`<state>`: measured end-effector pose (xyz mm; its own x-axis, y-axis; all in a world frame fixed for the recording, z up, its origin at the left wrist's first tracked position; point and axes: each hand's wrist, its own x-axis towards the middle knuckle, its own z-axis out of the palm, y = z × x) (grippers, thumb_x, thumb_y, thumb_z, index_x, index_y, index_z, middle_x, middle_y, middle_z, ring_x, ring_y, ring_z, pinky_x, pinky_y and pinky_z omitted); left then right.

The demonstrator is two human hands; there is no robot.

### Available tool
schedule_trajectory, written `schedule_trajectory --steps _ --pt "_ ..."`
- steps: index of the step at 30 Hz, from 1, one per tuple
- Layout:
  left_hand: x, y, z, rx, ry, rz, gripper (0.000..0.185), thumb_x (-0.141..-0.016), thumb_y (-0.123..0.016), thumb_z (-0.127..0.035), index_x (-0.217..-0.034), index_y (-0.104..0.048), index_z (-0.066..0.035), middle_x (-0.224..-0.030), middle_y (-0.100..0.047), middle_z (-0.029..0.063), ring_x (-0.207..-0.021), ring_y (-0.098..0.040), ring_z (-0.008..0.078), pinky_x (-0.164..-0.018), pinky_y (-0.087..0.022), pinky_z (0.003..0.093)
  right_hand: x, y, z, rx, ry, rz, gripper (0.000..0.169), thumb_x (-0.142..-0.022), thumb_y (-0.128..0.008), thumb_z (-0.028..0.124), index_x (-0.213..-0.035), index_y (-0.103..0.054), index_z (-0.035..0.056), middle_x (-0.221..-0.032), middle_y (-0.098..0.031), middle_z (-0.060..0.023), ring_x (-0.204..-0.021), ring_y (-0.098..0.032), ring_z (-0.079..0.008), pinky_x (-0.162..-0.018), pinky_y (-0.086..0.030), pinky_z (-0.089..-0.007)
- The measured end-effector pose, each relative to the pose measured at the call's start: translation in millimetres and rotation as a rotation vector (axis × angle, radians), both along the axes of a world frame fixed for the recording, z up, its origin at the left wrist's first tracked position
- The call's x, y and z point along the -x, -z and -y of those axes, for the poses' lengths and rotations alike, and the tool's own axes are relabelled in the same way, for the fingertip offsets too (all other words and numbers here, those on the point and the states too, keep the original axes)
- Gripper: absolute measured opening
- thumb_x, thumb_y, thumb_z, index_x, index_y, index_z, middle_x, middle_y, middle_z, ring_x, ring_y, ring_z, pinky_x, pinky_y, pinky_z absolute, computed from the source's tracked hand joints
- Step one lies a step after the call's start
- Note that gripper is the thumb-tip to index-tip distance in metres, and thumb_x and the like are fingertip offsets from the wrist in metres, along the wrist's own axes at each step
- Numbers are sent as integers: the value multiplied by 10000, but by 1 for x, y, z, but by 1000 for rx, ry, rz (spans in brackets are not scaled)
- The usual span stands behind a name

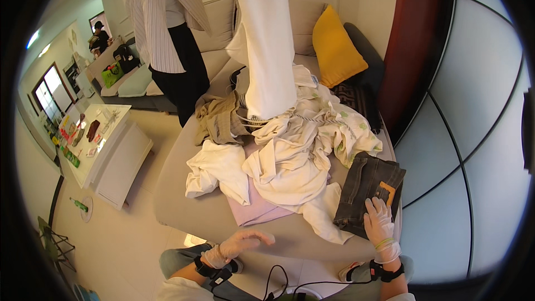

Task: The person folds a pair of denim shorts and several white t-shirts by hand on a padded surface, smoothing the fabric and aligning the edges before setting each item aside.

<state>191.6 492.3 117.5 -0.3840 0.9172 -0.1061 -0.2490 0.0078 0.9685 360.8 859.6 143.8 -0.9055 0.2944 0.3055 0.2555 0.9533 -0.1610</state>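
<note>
My right hand (379,217), in a clear glove, lies flat on folded dark denim jeans (363,190) with a tan patch, at the right edge of the beige sofa seat (179,200). My left hand (248,242), gloved too, hovers before the seat's front edge with nothing in it, fingers loosely curved. Between and beyond my hands spreads a heap of cream clothing (288,171). A white garment (213,169) is at its left, and a pink cloth (255,207) shows underneath. An olive-brown garment (221,121) lies farther back.
A long white cloth (269,42) hangs from above over the heap; its upper end is out of view. A person (167,29) in a striped shirt stands behind, left. A yellow cushion (336,48) leans at the back. Blue-grey panels (434,167) border the right; a cluttered white table (117,163) stands left.
</note>
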Motion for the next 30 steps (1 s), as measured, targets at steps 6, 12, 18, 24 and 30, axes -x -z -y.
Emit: schedule_trajectory --steps 6,12,18,24,30 --pt "23 29 9 -32 -21 -23 242 -875 -505 -110 -1067 -601 2 -1099 -596 79 -1042 -524 166 -979 -354 312 -10 -4 25 16 28 42 548 -792 -613 197 -1291 -428 68 -1298 -425 -165 -1214 -372 -392 -1021 -270 -532" --pt "45 45 15 -37 81 -22 258 -864 -480 -67 -1083 -576 28 -1098 -584 119 -1017 -541 193 -956 -381 340 -22 -2 63 44 126 71 626 -778 -621 181 -1343 -376 66 -1367 -355 -199 -1267 -314 -398 -1044 -244 -517" --pt "54 40 25 -31 207 17 267 -863 -483 -69 -1098 -574 21 -1094 -591 110 -1018 -543 178 -952 -385 326 -26 11 111 62 262 -3 669 -751 -617 104 -1363 -351 65 -1423 -260 -232 -1295 -272 -408 -1054 -242 -484" --pt "65 18 43 -81 262 -26 269 -857 -490 -77 -1096 -575 14 -1088 -594 102 -1026 -539 169 -959 -378 319 -18 29 169 116 208 99 673 -749 -620 152 -1367 -360 90 -1432 -269 -195 -1304 -263 -402 -1061 -229 -486" --pt "66 4 38 -135 269 17 273 -868 -480 -66 -1115 -569 9 -1101 -579 61 -1024 -510 143 -958 -377 297 7 42 203 182 51 99 647 -747 -632 165 -1343 -390 96 -1396 -321 -181 -1289 -300 -368 -1043 -259 -482"
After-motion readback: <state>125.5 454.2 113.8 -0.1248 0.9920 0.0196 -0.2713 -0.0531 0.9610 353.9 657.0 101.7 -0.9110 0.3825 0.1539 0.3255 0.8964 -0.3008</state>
